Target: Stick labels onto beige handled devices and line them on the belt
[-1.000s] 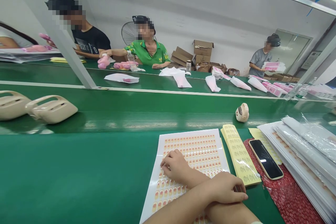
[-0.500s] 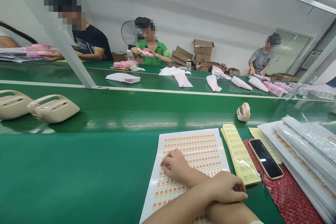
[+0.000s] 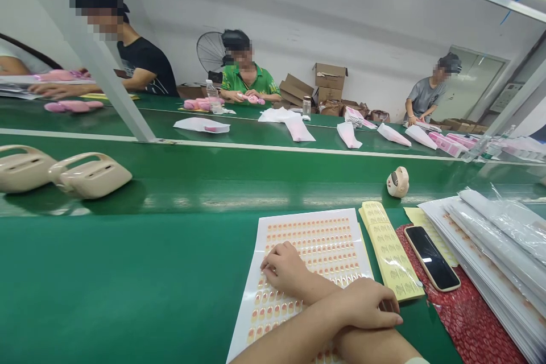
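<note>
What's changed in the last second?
The beige cases and most white pouches slid right; a pink item appeared at picture left. The co-worker in green drew a second pink item in close. The crossed left hand and right hand, sheet and phone stayed put.

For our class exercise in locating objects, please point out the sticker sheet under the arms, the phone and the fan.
Sticker sheet [image 3: 321,255]: head view, on its printed upper half.
Phone [image 3: 432,259]: head view, middle of its screen.
Fan [image 3: 209,52]: head view, on its wire grille.
</note>
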Action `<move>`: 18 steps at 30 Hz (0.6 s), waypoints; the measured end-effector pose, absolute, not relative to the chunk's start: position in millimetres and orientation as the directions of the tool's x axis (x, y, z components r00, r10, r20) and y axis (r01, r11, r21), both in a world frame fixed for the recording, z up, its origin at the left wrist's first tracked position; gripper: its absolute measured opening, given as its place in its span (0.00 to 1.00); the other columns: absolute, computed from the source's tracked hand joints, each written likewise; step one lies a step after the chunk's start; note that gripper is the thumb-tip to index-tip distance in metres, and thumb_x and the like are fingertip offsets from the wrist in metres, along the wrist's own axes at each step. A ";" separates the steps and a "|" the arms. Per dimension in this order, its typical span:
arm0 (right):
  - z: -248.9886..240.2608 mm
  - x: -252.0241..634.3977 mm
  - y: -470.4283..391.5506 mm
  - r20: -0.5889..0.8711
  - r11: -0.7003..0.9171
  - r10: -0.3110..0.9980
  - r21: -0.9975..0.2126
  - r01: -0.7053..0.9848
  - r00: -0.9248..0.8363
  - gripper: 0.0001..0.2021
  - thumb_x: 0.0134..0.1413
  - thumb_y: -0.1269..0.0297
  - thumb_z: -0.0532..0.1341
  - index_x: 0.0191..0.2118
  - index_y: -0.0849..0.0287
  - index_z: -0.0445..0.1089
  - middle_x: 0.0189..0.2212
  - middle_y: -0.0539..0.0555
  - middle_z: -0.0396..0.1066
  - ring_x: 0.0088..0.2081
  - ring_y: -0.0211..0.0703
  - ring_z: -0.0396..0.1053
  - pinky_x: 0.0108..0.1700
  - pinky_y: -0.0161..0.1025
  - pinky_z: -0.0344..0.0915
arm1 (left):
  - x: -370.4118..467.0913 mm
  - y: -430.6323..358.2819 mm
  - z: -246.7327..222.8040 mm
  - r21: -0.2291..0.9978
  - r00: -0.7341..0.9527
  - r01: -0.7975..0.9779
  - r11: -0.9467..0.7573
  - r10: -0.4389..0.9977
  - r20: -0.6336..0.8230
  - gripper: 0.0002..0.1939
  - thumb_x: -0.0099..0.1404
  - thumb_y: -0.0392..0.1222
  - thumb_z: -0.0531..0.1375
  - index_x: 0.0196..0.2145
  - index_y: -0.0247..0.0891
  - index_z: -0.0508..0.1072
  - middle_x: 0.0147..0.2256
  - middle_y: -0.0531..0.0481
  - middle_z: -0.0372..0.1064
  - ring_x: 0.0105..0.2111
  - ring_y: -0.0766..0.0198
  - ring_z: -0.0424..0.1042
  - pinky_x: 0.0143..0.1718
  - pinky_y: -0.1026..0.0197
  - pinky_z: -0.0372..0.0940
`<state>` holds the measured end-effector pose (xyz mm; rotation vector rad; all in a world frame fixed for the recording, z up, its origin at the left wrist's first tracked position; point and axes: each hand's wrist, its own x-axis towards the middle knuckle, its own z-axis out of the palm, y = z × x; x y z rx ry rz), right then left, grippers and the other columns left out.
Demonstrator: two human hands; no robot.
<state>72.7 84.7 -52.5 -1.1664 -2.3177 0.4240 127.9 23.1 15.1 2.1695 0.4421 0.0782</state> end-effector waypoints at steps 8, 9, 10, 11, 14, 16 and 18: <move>-55.0 72.7 84.8 0.303 0.581 0.813 -0.483 0.656 -0.497 0.06 0.47 0.75 0.58 0.29 0.59 0.71 0.30 0.54 0.67 0.36 0.42 0.61 0.41 0.38 0.61 | 128.5 23.3 14.3 0.793 0.932 0.294 -0.534 0.346 -0.112 0.10 0.56 0.47 0.59 0.35 0.42 0.72 0.34 0.53 0.74 0.35 0.64 0.72 0.34 0.66 0.62; -55.4 72.5 85.0 0.306 0.580 0.813 -0.484 0.655 -0.495 0.06 0.47 0.75 0.58 0.29 0.59 0.71 0.30 0.54 0.67 0.36 0.42 0.61 0.41 0.38 0.61 | 128.7 23.4 14.2 0.794 0.931 0.297 -0.531 0.346 -0.116 0.10 0.56 0.47 0.59 0.35 0.43 0.72 0.34 0.53 0.74 0.35 0.64 0.72 0.34 0.66 0.62; -55.8 72.4 85.1 0.307 0.580 0.814 -0.485 0.655 -0.494 0.06 0.47 0.75 0.58 0.29 0.59 0.71 0.30 0.54 0.67 0.36 0.42 0.61 0.41 0.38 0.61 | 128.9 23.6 14.0 0.795 0.931 0.298 -0.528 0.346 -0.119 0.10 0.56 0.48 0.59 0.35 0.43 0.72 0.34 0.54 0.74 0.35 0.64 0.72 0.34 0.66 0.62; -56.1 72.4 85.3 0.308 0.579 0.814 -0.487 0.654 -0.493 0.06 0.47 0.75 0.58 0.29 0.59 0.71 0.30 0.54 0.67 0.36 0.42 0.61 0.41 0.38 0.61 | 129.2 23.8 13.7 0.796 0.931 0.299 -0.526 0.345 -0.121 0.10 0.56 0.48 0.59 0.35 0.43 0.72 0.34 0.54 0.74 0.34 0.64 0.72 0.34 0.66 0.62; -56.8 72.6 85.6 0.311 0.579 0.814 -0.493 0.649 -0.490 0.06 0.47 0.75 0.58 0.29 0.59 0.71 0.29 0.54 0.67 0.36 0.42 0.61 0.40 0.39 0.61 | 129.7 24.2 12.6 0.801 0.929 0.302 -0.517 0.346 -0.127 0.09 0.56 0.48 0.59 0.34 0.44 0.72 0.34 0.55 0.74 0.34 0.64 0.72 0.34 0.66 0.62; -56.6 72.9 85.6 0.313 0.579 0.814 -0.497 0.646 -0.489 0.06 0.47 0.75 0.58 0.29 0.59 0.71 0.29 0.54 0.67 0.36 0.42 0.61 0.40 0.39 0.61 | 129.6 24.1 12.2 0.803 0.929 0.302 -0.515 0.347 -0.127 0.09 0.56 0.48 0.59 0.34 0.44 0.72 0.34 0.54 0.74 0.34 0.64 0.72 0.35 0.65 0.62; -55.9 73.2 85.3 0.308 0.578 0.815 -0.500 0.644 -0.491 0.06 0.47 0.75 0.58 0.29 0.59 0.71 0.29 0.54 0.67 0.36 0.42 0.61 0.40 0.39 0.61 | 129.3 23.6 12.4 0.802 0.930 0.297 -0.518 0.346 -0.121 0.10 0.56 0.48 0.59 0.34 0.43 0.72 0.34 0.54 0.74 0.34 0.64 0.72 0.35 0.65 0.62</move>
